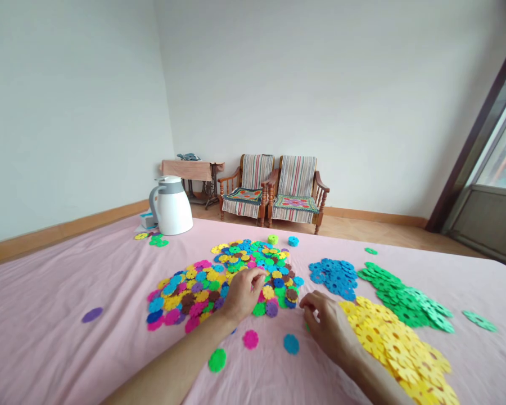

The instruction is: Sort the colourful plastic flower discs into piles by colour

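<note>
A mixed heap of flower-shaped plastic discs (202, 284) in several colours lies on the pink cloth. My left hand (245, 292) is over the heap's near part, fingers curled together; what they hold, if anything, is hidden. To its right, my right hand (326, 326) hovers low beside the yellow disc pile (394, 343), its fingers bent inward. A sliver of a green disc (307, 326) shows at that hand's left edge; whether it is gripped or lies beneath, I cannot tell. Loose near the hands are a pink disc (250, 339), a blue disc (291, 343) and a green disc (217, 360).
Blue discs (335, 277) and green discs (409, 298) form separate piles at right. Small stacks, one lime (272, 240) and one blue (293, 241), stand behind the heap. A white jug (175, 208) is at back left. Two wooden chairs (297, 194) stand beyond the cloth.
</note>
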The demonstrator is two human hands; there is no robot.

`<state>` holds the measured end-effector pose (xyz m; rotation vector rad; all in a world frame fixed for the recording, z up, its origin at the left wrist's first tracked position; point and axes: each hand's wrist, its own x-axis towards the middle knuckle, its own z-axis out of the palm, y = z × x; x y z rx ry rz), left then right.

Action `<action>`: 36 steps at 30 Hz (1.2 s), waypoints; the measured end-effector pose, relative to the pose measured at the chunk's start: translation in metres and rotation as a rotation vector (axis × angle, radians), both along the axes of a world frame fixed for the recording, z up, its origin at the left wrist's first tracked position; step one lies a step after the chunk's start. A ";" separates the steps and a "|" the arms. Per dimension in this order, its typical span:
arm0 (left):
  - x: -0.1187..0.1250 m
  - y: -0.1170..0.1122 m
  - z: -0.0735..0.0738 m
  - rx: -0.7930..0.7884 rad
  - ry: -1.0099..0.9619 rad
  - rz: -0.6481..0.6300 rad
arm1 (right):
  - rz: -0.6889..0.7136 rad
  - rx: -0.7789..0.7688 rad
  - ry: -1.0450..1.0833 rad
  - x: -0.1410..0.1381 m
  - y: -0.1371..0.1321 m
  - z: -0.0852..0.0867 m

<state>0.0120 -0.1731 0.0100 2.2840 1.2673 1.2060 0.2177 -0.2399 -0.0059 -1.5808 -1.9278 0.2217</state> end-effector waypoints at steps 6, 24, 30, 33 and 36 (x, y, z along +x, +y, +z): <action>-0.004 0.006 -0.007 0.053 0.026 0.042 | 0.028 -0.005 0.010 -0.007 -0.006 0.006; 0.004 -0.024 0.012 0.165 0.427 -0.379 | -0.038 0.032 0.296 -0.001 0.005 -0.006; -0.009 -0.005 0.013 0.261 0.435 0.009 | -0.017 0.037 0.233 -0.003 0.003 -0.005; -0.019 0.007 0.015 0.250 0.365 0.148 | 0.047 0.061 0.159 -0.003 0.003 -0.005; -0.024 0.016 0.014 0.210 0.300 0.193 | 0.052 0.039 0.055 -0.007 0.001 -0.004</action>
